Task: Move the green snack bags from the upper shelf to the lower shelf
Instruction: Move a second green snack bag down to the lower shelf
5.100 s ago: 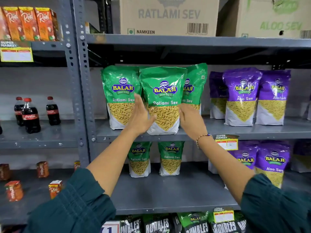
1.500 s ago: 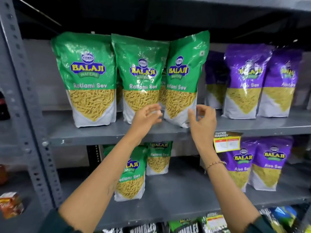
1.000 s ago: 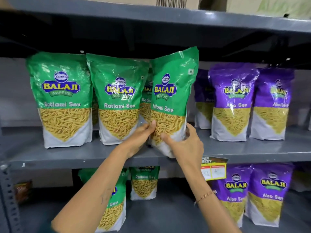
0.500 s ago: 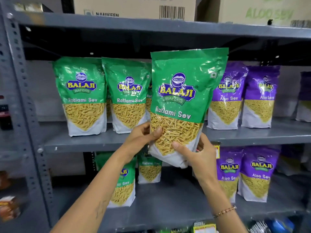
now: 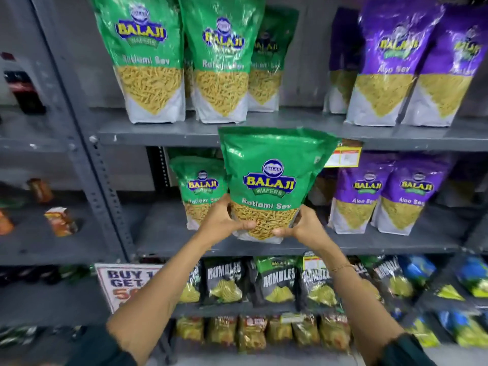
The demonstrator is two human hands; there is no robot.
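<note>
A green Balaji Ratlami Sev bag (image 5: 269, 180) is held upright between my left hand (image 5: 224, 220) and my right hand (image 5: 303, 224), both gripping its lower corners. Its base hovers at the front of the lower shelf (image 5: 369, 245). Just behind and to its left stands another green bag (image 5: 202, 188) on that lower shelf. On the upper shelf (image 5: 163, 133) three green bags remain: a left bag (image 5: 148, 56), a middle bag (image 5: 221, 62) and a partly hidden bag (image 5: 268, 67) behind it.
Purple Aloo Sev bags stand right of the green ones on the upper level (image 5: 388, 64) and on the lower level (image 5: 361, 196). A yellow price tag (image 5: 343, 155) hangs on the upper shelf edge. Black Rumbles packs (image 5: 277, 281) fill the shelf below. A grey upright post (image 5: 87, 165) borders the left.
Both hands have carried the green bag down from the upper shelf level to the front of the lower shelf. The view has tilted downward.
</note>
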